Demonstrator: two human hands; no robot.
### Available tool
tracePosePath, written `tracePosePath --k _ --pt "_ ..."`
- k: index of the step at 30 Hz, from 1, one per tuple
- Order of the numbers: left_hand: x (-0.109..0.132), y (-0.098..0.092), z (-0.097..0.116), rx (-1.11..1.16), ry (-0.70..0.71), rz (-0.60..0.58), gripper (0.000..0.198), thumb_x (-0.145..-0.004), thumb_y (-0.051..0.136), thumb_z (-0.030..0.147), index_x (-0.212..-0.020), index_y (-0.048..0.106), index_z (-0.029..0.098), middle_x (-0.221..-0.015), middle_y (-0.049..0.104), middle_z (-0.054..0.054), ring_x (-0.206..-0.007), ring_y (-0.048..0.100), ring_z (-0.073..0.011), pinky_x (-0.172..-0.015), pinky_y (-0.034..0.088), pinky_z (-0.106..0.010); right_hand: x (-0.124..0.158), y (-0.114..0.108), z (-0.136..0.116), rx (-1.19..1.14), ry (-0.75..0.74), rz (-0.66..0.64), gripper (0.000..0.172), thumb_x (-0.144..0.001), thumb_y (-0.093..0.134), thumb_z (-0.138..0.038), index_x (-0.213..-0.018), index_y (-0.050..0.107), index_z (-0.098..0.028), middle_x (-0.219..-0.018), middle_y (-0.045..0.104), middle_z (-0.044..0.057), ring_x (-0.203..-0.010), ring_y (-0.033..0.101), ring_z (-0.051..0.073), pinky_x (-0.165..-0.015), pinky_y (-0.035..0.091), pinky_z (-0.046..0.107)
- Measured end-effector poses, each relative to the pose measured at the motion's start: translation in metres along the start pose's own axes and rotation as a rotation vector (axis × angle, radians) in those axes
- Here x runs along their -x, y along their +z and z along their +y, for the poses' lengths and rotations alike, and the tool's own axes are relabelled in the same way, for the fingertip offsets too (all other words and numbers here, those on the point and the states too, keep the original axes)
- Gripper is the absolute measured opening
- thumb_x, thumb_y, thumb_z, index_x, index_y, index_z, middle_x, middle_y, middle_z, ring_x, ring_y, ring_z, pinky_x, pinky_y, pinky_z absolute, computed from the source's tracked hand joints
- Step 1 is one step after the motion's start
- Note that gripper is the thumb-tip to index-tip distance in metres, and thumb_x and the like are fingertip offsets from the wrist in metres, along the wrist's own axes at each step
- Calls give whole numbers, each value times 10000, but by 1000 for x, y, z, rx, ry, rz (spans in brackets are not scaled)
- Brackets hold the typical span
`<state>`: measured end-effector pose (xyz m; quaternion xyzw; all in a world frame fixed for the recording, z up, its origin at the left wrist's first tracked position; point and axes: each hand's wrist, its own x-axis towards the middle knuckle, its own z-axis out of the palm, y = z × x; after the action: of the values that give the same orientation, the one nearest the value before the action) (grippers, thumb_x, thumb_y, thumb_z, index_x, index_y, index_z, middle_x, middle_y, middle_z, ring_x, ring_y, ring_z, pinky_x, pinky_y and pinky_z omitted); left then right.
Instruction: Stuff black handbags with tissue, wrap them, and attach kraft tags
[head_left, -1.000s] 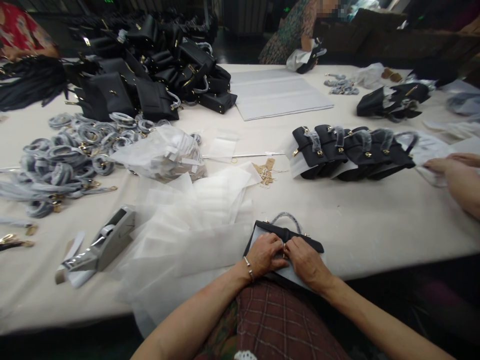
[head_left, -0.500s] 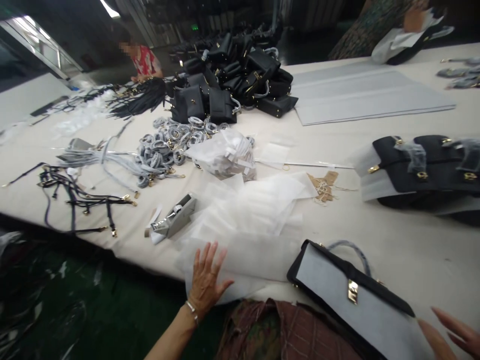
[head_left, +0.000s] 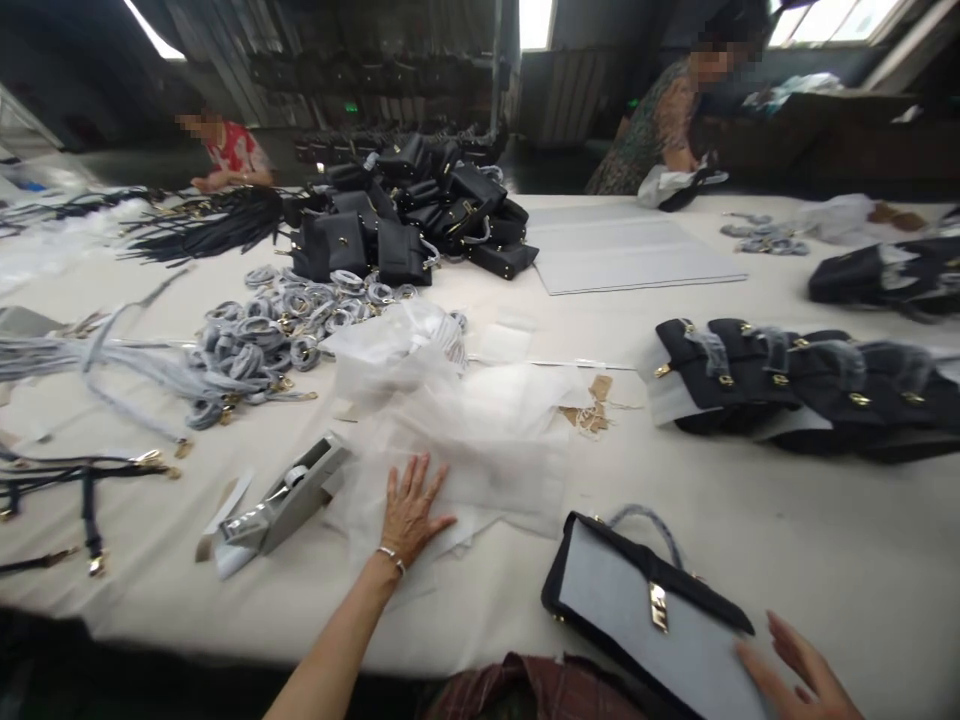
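Note:
My left hand point(head_left: 409, 508) lies flat with spread fingers on a stack of thin white tissue sheets point(head_left: 480, 450) near the table's front edge. A black handbag point(head_left: 649, 605) with a grey sheet over its front, a gold clasp and a wrapped handle lies flat to the right of that stack. My right hand point(head_left: 799, 675) rests open at the bag's lower right corner, fingers stretched over the grey sheet. Neither hand grips anything.
A tape dispenser point(head_left: 289, 495) sits left of my left hand. Wrapped straps point(head_left: 277, 330) and a heap of black bags point(head_left: 409, 215) fill the far left; a row of wrapped bags point(head_left: 795, 385) lies at right. Grey sheets point(head_left: 630, 250) lie beyond. Two people work across the table.
Both hands left the bag's clasp. My left hand moved left onto the tissue sheets and stays there. My right hand slid to the bag's lower right corner. My view swung left, then back.

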<state>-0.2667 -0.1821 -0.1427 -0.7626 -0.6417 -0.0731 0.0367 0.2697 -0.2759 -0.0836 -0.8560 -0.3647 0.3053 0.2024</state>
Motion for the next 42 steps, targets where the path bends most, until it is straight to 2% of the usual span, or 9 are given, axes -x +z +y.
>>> tracePosePath --k 5,9,15,19,23,27,31,36,42 --pt "7 -28 -6 115 48 203 447 -936 493 454 -1308 558 215 -1473 426 -173 -1366 382 -344 -1119 246 -581 9 -12 -13 -279 302 -179 839 -624 608 -715 -1267 509 -186 -1367 539 191 -1276 503 344 -889 555 409" --pt "6 -62 29 400 6 263 282 -946 499 394 -1106 641 210 -1175 655 -123 -1129 588 -278 -1006 421 -456 12 -27 -28 -447 373 -393 795 -666 676 -690 -1285 519 -216 -1389 535 147 -1221 555 311 -823 567 357" --pt "-19 -54 156 1109 -118 -622 402 -915 485 457 -1166 603 167 -1053 696 -104 -924 656 -242 -819 519 -364 12 -16 -48 -444 335 -557 679 -715 706 -625 -1256 554 -244 -1213 663 107 -1017 667 273 -730 562 319" --pt "-33 -37 199 1377 -142 -691 706 -722 741 444 -1297 495 116 -1218 625 -164 -1097 597 -312 -949 482 -429 7 -6 -53 -437 142 -442 747 -647 768 -563 -1261 534 -208 -1217 655 122 -1100 627 311 -830 561 367" --pt "-35 -39 199 1432 -54 -386 1000 -666 807 319 -1477 239 177 -1439 430 -155 -1302 433 -321 -1110 353 -464 0 -7 -52 -486 -151 -219 930 -582 808 -495 -1363 400 -200 -1391 522 156 -1239 533 319 -1034 466 394" --pt "-38 -33 198 1271 121 -208 904 -777 705 293 -1496 171 167 -1453 375 -182 -1355 363 -326 -1152 285 -517 -1 3 -48 -324 -282 -162 948 -651 735 -483 -1442 303 -191 -1504 386 148 -1343 425 316 -1127 357 417" --pt "-34 -22 192 1205 204 -224 773 -820 631 244 -1468 217 166 -1453 375 -187 -1358 368 -311 -1145 307 -530 -4 8 -38 -184 -251 -174 888 -660 682 -458 -1416 357 -125 -1430 478 184 -1326 447 331 -1136 337 436" --pt "-38 -44 165 1098 287 -311 674 -796 495 61 -1430 330 218 -1443 421 -123 -1346 395 -250 -1140 338 -465 -31 -29 -19 -280 -221 -409 667 -618 632 -321 -1270 584 -186 -1323 598 143 -1241 544 315 -1004 493 378" --pt "-130 -75 188 847 121 -268 151 -903 479 156 -925 625 189 -945 635 -45 -879 613 -172 -835 492 -295 -63 -49 -27 -245 -92 -235 530 -528 713 -532 -939 740 -199 -1029 738 139 -994 686 344 -869 571 377"
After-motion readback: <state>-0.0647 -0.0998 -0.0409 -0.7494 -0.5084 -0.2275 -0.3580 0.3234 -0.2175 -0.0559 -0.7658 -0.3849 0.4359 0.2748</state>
